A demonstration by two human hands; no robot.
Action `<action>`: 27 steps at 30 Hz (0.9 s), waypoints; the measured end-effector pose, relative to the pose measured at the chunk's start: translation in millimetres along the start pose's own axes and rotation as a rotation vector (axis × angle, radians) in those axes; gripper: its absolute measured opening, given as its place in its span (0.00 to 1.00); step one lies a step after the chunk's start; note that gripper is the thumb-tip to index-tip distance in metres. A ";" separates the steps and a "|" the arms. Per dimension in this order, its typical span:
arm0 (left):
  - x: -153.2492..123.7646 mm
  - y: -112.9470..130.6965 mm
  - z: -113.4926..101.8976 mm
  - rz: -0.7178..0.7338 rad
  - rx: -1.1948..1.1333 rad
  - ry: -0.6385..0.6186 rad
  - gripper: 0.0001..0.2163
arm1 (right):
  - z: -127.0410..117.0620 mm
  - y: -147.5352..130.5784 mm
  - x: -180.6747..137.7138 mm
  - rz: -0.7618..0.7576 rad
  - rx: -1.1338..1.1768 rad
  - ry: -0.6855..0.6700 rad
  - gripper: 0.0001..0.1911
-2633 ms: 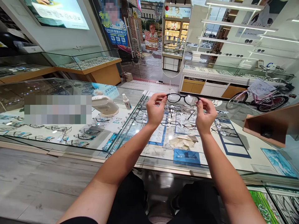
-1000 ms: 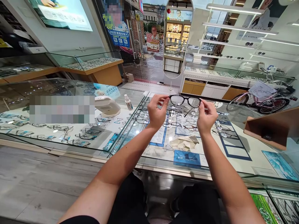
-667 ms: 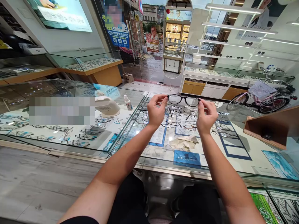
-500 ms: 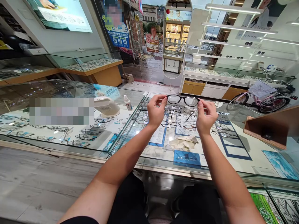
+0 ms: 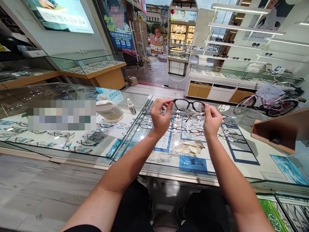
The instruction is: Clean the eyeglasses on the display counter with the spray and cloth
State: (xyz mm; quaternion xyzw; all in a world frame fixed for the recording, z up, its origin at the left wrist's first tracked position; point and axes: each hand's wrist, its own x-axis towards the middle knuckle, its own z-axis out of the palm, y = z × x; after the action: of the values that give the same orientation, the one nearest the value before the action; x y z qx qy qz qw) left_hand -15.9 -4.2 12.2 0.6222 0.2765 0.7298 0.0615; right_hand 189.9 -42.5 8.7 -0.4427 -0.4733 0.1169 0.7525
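Note:
A pair of black-rimmed eyeglasses [image 5: 190, 102] is held up over the glass display counter [image 5: 154, 167], lenses facing away and temples pointing back toward me. My left hand [image 5: 161, 116] pinches the frame at its left end between thumb and fingers. At the right end, my right hand [image 5: 212, 120] grips the frame the same way. Below the glasses, a crumpled cream cloth [image 5: 189, 148] lies on the counter, with a blue card [image 5: 193, 164] nearer to me. Rows of eyeglass frames show through the glass beneath both hands.
Left of my hands stand a small white bottle [image 5: 131, 106] and a white device [image 5: 109, 110]. A brown wooden stand [image 5: 275, 133] is at the right. Beyond the counter are an oval mirror [image 5: 181, 42] and a pink bicycle [image 5: 267, 100].
The eyeglasses have turned slightly, the right end now angled and the temples shifted to the left. Both hands keep their hold and have moved only a little left.

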 end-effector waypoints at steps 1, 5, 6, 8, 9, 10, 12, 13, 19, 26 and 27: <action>0.1 1.0 -0.3 -0.004 0.005 -0.003 0.07 | 0.7 0.8 0.0 0.033 0.019 0.000 0.24; 0.4 2.1 -0.4 -0.030 0.015 -0.005 0.09 | 2.5 3.0 0.3 0.155 0.055 0.000 0.27; 0.5 2.0 -0.4 -0.037 0.016 -0.005 0.09 | 2.5 3.5 0.4 0.173 0.060 0.002 0.27; 0.7 1.7 -0.4 -0.051 0.013 -0.008 0.08 | 2.2 4.2 0.6 0.189 0.072 0.008 0.27; 0.8 1.5 -0.4 -0.056 0.008 -0.009 0.08 | 1.9 4.4 0.7 0.190 0.076 0.010 0.27; 0.9 1.2 -0.5 -0.059 0.000 -0.009 0.07 | 1.6 4.4 0.7 0.187 0.076 0.009 0.27; 0.8 0.4 -0.5 -0.059 -0.019 -0.010 0.06 | 1.1 3.9 0.6 0.181 0.071 0.005 0.26; 0.6 -0.2 -0.5 -0.062 -0.025 -0.011 0.06 | 0.9 3.4 0.5 0.179 0.070 0.004 0.26; -0.3 -7.4 2.6 -0.196 -0.115 -0.048 0.10 | 0.5 -0.8 0.7 0.058 0.050 0.051 0.24; 2.8 -11.7 9.1 -0.416 -0.384 -0.068 0.15 | -0.6 -4.8 0.8 -0.116 -0.020 0.101 0.19; 3.2 -12.7 10.0 -0.447 -0.411 -0.066 0.16 | -0.5 -5.3 0.4 -0.119 -0.016 0.103 0.19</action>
State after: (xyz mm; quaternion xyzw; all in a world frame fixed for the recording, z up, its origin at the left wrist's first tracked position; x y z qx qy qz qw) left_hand -10.4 11.0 9.7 0.5441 0.2510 0.7181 0.3540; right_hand 189.2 -45.6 13.0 -0.4253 -0.4604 0.0451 0.7779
